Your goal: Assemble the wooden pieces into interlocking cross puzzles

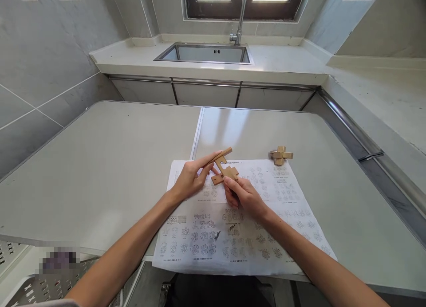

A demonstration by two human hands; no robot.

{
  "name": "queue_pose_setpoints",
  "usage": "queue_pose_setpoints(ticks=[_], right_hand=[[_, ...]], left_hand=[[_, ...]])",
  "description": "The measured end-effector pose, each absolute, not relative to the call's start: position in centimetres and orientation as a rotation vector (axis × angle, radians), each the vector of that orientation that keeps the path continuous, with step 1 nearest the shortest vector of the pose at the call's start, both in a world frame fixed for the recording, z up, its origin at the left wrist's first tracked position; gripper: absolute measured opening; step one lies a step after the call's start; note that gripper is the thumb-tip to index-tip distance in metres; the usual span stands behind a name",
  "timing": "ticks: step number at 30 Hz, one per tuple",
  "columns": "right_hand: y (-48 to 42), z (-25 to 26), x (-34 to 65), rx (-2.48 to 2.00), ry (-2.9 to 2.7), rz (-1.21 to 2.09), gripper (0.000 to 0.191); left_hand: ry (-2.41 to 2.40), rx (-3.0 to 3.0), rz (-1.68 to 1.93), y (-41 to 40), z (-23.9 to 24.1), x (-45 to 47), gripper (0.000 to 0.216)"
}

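Between my hands, just above the printed sheet, are interlocking wooden puzzle pieces (229, 172). My left hand (193, 176) pinches a slim wooden stick (223, 154) that slants up to the right at the upper end of the pieces. Lower down, my right hand (244, 193) grips the joined pieces between thumb and fingers. A flat wooden piece pokes out to the left of my right thumb. The large paper sheet (206, 214) under both hands carries rows of line drawings of puzzle shapes. Fingers partly hide where the pieces meet.
An assembled cross-shaped wooden puzzle (281, 155) lies at the sheet's upper right corner. The pale folding table (100, 174) has a seam across its middle. Beyond it stands a counter with a sink (213, 54) and a tap (238, 27). A perforated basket (36, 291) sits at lower left.
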State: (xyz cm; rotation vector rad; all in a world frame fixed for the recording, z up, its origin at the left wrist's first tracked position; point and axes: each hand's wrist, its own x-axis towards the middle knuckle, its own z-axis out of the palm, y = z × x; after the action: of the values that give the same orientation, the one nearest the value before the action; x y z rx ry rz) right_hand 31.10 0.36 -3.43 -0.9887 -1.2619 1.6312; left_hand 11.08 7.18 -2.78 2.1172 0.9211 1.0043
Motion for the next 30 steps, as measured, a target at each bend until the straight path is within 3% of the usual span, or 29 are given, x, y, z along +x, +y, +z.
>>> queue_pose_setpoints(ticks=[5, 16, 21, 30], right_hand=[[0.3, -3.4, 31.3, -0.898, -1.18, 1.761, 0.053], [0.9, -4.0, 31.5, -0.942, -1.17, 1.656, 0.056], [1.6, -4.7, 31.4, -0.893, -1.173, 1.677, 0.055], [0.9, -4.5, 30.9, -1.127, -1.437, 1.382, 0.062]], left_hand=[[0.841, 2.143, 0.981, 7.4, -2.5, 10.7, 0.044], [0.692, 2.207, 0.882, 5.6, -2.8, 12.4, 0.049], [0.791, 2.259, 1.002, 5.5, -3.7, 12.7, 0.046], [0.899, 2.429, 1.066, 5.1, -3.6, 12.8, 0.037]])
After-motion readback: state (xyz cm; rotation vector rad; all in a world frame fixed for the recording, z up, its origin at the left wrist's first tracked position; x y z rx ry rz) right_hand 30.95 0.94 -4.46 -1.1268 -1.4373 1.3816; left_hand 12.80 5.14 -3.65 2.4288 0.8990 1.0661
